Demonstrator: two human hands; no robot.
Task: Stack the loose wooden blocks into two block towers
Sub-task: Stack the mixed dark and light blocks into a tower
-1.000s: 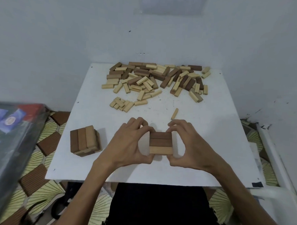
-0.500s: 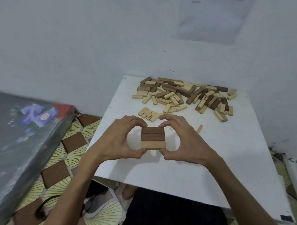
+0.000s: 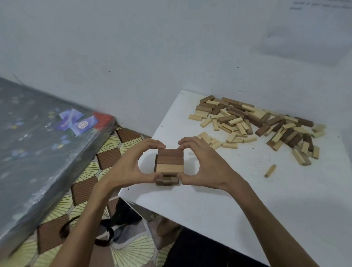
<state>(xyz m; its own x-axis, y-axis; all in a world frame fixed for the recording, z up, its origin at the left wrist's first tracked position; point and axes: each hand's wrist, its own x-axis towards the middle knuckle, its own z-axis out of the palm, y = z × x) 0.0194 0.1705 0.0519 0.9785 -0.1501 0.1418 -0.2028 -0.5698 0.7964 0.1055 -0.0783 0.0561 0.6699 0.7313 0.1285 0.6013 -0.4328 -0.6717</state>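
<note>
**Wooden layer over the low stack**

Wood of two colours fills the scene: dark brown and pale. The left hand (image 3: 128,167) and the right hand (image 3: 206,168) together hold a layer (image 3: 170,160) of three blocks laid side by side, two dark and one pale, the pale one nearest the person. Each hand pinches one end of the layer between thumb and fingers, so both hands are closed on it. The layer sits just above or on a low stack (image 3: 167,180), whose dark blocks show right under it; I cannot tell if they touch.

Compared with half a second ago, the view has turned to the left, the table (image 3: 248,195) now lies at 3 o'clock in the picture, and the stack has come into view below the layer. One second ago this stack stood at 9 o'clock of the hands, well apart from them; now the hands are over it.

The pile (image 3: 257,124) of loose blocks lies at 1 o'clock from the hands, at the far edge of the table; they overlap too much to count. One single block (image 3: 270,171) lies alone at 3 o'clock, apart from the pile. Only one stack is visible. A grey mattress (image 3: 31,144) lies at 9 o'clock.
</note>
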